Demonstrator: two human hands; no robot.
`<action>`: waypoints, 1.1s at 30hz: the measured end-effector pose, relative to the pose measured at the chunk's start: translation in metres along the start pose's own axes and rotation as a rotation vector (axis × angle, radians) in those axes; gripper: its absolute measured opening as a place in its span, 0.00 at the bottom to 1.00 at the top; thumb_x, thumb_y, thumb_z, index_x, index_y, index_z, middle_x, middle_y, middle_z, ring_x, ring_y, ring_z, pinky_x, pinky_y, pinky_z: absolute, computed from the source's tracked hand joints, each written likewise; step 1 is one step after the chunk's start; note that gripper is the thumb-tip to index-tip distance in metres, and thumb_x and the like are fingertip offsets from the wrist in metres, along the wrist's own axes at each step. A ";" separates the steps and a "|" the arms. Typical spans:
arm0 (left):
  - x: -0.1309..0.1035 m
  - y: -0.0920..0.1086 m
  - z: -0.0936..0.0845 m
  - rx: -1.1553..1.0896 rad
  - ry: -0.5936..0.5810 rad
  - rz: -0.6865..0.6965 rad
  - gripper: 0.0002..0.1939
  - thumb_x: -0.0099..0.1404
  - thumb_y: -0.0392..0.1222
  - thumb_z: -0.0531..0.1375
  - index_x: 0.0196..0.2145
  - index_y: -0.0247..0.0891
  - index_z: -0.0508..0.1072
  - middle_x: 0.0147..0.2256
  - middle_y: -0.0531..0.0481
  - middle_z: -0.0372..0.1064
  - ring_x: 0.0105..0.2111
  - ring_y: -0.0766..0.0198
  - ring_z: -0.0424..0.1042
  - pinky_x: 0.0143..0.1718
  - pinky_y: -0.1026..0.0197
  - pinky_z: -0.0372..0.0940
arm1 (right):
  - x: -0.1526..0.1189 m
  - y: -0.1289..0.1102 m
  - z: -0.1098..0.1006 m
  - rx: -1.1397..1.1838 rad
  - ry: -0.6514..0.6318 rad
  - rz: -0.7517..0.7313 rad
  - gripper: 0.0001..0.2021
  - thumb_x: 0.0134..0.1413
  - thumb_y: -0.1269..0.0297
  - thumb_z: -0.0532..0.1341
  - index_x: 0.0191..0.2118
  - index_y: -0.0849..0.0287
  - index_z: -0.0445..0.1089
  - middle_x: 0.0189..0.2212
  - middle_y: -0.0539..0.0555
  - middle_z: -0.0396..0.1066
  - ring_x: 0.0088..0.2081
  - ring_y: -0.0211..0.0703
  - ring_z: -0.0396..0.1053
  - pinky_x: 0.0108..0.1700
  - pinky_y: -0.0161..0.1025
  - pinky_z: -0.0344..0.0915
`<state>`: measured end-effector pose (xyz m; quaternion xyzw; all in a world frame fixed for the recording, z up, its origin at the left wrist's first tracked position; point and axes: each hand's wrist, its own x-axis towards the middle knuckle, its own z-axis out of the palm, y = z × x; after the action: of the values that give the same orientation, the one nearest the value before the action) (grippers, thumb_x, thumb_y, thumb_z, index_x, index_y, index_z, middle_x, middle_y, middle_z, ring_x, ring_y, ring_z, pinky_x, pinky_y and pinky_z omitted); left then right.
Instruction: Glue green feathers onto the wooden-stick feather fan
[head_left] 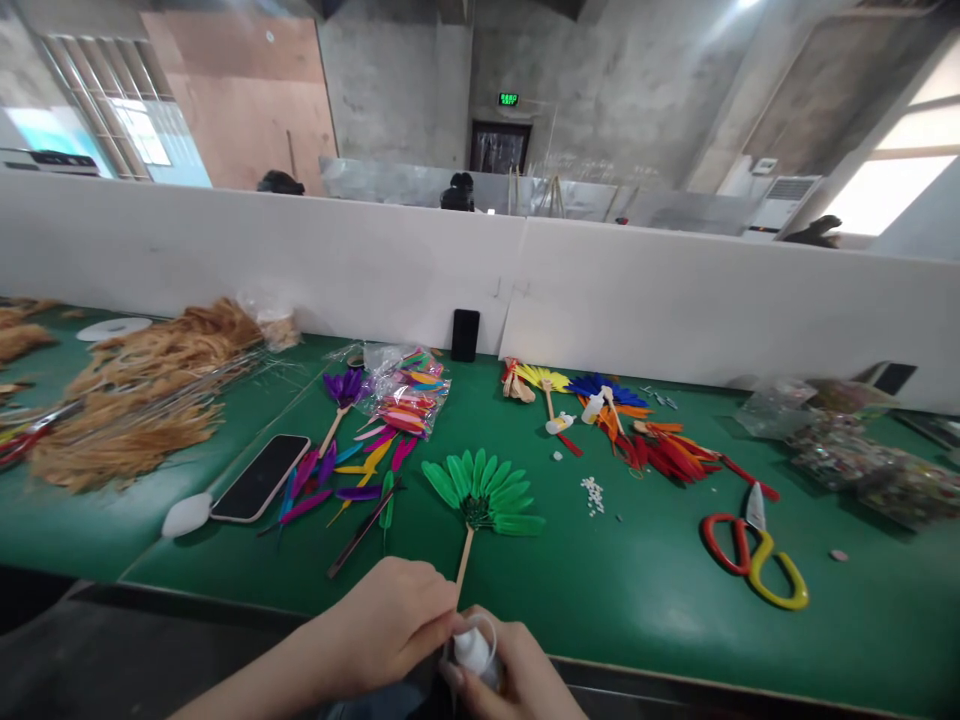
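Right hand (525,665) and the small bottle (474,652) it had its fingers wrapped around were basically right under the camera, white nozzle tipped up and away from the person. Left hand (390,612) was right beside it, fingers curled, thumb tip up against or just next to the nozzle. Honestly couldn't tell if those left fingers were pinching anything, since the view hid the inside of the grip.

So the green feather fan (480,490) was straight ahead of both hands on the bench (622,620), feathers spread out at the far end. Its wooden stick (465,560) was the long axis, running back toward the person with a slight lean to the left, and the near end dropped out of sight right at the left fingertips. Left hand was the nearer one to the stick for sure, though touching or just beside, no idea. Bottle sat just on the near side of that stick end, a tad right. Tweezers (365,527) were off to the left, and scissors (756,545) well apart on the right.
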<state>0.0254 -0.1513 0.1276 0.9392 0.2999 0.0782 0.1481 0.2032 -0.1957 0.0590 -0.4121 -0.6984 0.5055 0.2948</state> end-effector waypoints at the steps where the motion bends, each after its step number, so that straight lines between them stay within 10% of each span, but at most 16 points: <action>1: 0.000 -0.001 0.003 -0.001 -0.009 -0.012 0.16 0.68 0.41 0.46 0.24 0.38 0.62 0.23 0.52 0.67 0.23 0.65 0.64 0.23 0.63 0.47 | 0.001 0.000 -0.001 -0.034 0.004 0.001 0.08 0.52 0.60 0.57 0.32 0.60 0.67 0.23 0.47 0.63 0.24 0.32 0.56 0.26 0.27 0.54; 33: 0.002 -0.004 0.021 -0.440 -0.105 -0.386 0.19 0.67 0.45 0.45 0.20 0.37 0.54 0.19 0.57 0.53 0.20 0.71 0.51 0.22 0.65 0.43 | 0.001 0.008 -0.006 -0.451 0.101 -0.021 0.07 0.50 0.64 0.55 0.35 0.58 0.67 0.28 0.53 0.73 0.28 0.41 0.71 0.30 0.30 0.57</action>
<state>0.0296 -0.1519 0.1065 0.8128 0.4408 0.0629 0.3756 0.2099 -0.1914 0.0535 -0.4851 -0.7823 0.3120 0.2351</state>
